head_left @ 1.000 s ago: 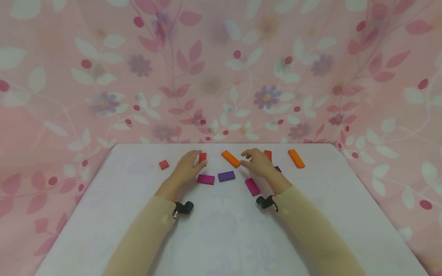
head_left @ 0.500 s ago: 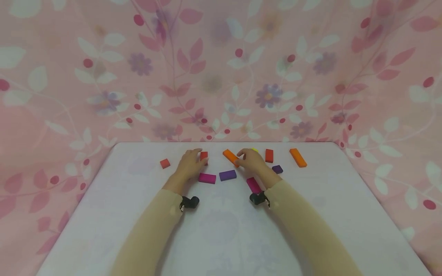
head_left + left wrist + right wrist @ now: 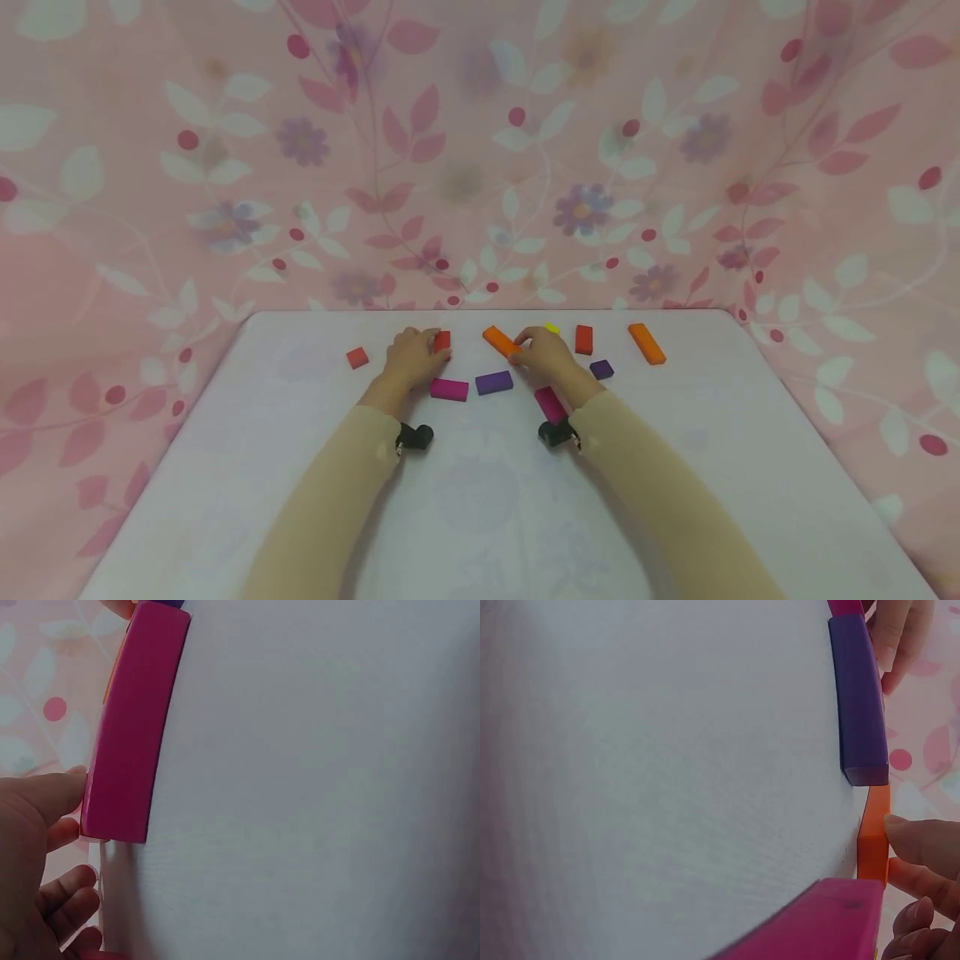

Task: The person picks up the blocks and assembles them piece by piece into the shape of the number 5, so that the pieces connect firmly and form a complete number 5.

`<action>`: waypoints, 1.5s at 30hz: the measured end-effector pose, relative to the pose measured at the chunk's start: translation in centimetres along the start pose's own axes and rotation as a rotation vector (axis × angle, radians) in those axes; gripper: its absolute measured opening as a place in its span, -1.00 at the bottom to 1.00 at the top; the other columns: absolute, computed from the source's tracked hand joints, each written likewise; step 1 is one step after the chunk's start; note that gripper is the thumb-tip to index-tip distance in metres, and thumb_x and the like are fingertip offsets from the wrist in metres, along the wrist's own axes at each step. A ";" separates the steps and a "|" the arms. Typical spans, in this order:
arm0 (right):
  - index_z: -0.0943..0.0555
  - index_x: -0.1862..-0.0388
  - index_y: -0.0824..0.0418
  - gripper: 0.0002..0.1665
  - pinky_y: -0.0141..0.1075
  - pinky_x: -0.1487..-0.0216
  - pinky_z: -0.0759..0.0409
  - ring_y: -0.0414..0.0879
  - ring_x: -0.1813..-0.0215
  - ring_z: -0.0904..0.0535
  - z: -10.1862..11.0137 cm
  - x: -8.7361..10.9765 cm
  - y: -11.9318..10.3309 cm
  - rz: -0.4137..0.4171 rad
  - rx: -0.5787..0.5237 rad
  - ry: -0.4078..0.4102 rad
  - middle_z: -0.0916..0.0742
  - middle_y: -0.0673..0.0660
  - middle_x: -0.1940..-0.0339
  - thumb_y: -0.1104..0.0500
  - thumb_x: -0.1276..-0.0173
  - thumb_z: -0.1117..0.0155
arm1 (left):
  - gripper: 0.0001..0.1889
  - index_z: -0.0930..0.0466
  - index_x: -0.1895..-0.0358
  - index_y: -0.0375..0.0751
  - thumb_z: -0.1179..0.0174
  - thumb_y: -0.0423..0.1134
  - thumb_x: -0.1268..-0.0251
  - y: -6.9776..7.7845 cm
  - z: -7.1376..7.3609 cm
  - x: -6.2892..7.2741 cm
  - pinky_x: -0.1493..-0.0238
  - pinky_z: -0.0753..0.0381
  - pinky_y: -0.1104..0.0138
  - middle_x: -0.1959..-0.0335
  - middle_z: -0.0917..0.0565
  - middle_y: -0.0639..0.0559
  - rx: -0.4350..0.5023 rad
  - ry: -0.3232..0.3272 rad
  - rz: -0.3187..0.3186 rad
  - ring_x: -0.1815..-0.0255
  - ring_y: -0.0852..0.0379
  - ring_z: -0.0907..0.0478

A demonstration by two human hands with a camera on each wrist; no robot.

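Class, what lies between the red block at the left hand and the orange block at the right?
The head view shows bare white tabletop between the red block and the orange block.

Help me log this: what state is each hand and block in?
Left hand: gripping
Middle red: held
Right hand: pinching
Left orange: pinched
Left red: unheld
Right red: unheld
Left magenta: unheld
Right magenta: partly hidden
Left purple: unheld
Right purple: unheld
Yellow: partly hidden
Right orange: unheld
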State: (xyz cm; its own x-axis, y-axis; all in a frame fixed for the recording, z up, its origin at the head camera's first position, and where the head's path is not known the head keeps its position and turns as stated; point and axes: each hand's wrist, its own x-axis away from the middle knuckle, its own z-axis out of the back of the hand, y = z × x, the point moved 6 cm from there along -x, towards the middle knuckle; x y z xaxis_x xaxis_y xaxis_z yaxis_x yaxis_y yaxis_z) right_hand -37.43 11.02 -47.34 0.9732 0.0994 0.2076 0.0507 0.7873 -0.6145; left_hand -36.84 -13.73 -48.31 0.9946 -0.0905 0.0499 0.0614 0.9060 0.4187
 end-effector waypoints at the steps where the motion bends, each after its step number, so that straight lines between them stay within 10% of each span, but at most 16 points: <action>1: -0.62 -0.09 0.08 -0.61 -0.12 0.01 -0.50 0.07 0.08 -0.51 0.0 -0.1 0.0 -0.002 -0.004 0.001 -0.65 0.14 0.11 0.02 -0.34 -0.42 | -0.34 -0.34 -0.49 -0.02 -0.11 0.16 -0.42 0.0 0.0 0.0 -0.18 -0.35 -0.09 -0.13 -0.47 -0.21 -0.018 0.002 -0.001 -0.18 -0.18 -0.35; 18: -0.68 -0.16 0.10 -0.63 0.01 -0.34 -0.36 0.12 -0.18 -0.50 0.5 -1.2 -0.5 0.084 0.089 0.005 -0.65 0.18 -0.19 0.13 -0.40 -0.34 | -0.36 -0.31 -0.52 0.10 -0.07 0.20 -0.45 2.9 -1.1 -0.6 -0.15 -0.36 -0.07 -0.11 -0.55 -0.24 -0.176 -0.018 0.017 -0.12 -0.21 -0.41; 45: -0.66 -0.25 0.00 -0.59 0.03 -0.45 -0.24 0.16 -0.41 -0.39 1.1 -4.2 -1.1 0.177 0.229 -0.096 -0.58 0.18 -0.34 0.13 -0.44 -0.32 | -0.34 -0.27 -0.54 0.16 -0.06 0.23 -0.45 4.6 -1.4 -1.4 -0.18 -0.31 -0.03 -0.17 -0.54 -0.20 -0.172 -0.068 0.042 -0.12 -0.17 -0.39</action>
State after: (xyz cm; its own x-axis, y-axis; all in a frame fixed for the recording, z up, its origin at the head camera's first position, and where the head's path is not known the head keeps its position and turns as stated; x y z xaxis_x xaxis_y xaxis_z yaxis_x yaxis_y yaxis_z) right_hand -41.85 10.39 -46.72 0.9361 0.2959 0.1900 -0.1807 0.8683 -0.4620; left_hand -37.79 -8.83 -47.75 0.9890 -0.0739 0.1279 0.0393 0.9663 0.2544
